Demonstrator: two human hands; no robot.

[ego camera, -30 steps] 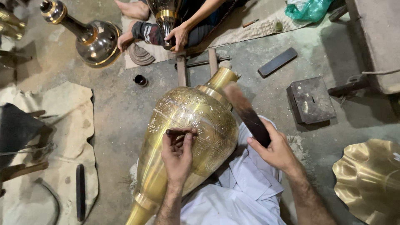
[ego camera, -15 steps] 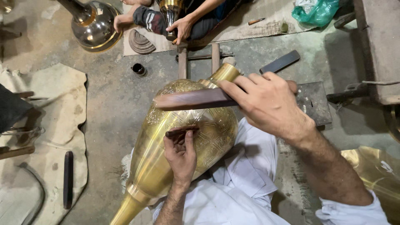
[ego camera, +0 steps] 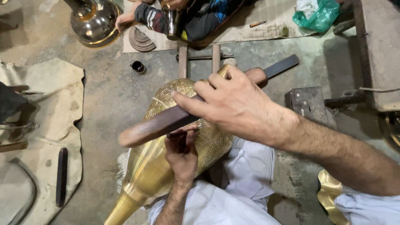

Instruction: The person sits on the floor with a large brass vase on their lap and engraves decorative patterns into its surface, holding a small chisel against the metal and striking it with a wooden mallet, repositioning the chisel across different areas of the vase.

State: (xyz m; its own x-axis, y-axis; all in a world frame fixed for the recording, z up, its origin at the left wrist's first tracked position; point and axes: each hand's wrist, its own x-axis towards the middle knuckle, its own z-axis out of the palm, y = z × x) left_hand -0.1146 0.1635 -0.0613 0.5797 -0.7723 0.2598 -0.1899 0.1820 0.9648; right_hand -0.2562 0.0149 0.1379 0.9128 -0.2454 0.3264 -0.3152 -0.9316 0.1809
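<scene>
Brass vase (ego camera: 166, 166): large, engraved, lying on its side across the person's lap, which is covered in white cloth (ego camera: 233, 196). Its neck points toward the top of the head view; its flared foot points toward the lower left, above the concrete floor (ego camera: 104, 96).

Left hand (ego camera: 182, 156): closed around a small chisel (ego camera: 180, 134), with the hand resting on the engraved belly of the vase. The chisel tip appears to meet the metal surface.

Right hand (ego camera: 233, 102): closed around a long, dark, flat wooden bar (ego camera: 166, 121). The bar sits diagonally over the vase, directly above the chisel. The lower-left end of the bar is blurred.

Containers in view:
- Small dark cup (ego camera: 138, 66) stands upright on the floor beyond the vase. Contents cannot be determined.
- Green plastic bag (ego camera: 318, 14) lies at the upper right on a woven mat (ego camera: 258, 29), with white material showing at its mouth.
- Polished metal vessel (ego camera: 93, 21) rests at the upper left, beside another person's hand (ego camera: 123, 21).

Other items: dark metal block (ego camera: 306, 102) on the floor to the right of the vase; beige cloth (ego camera: 46, 125) spread on the floor at left, with a dark flat bar (ego camera: 61, 177) lying on it; scalloped brass piece (ego camera: 329, 193) at the lower right.
</scene>
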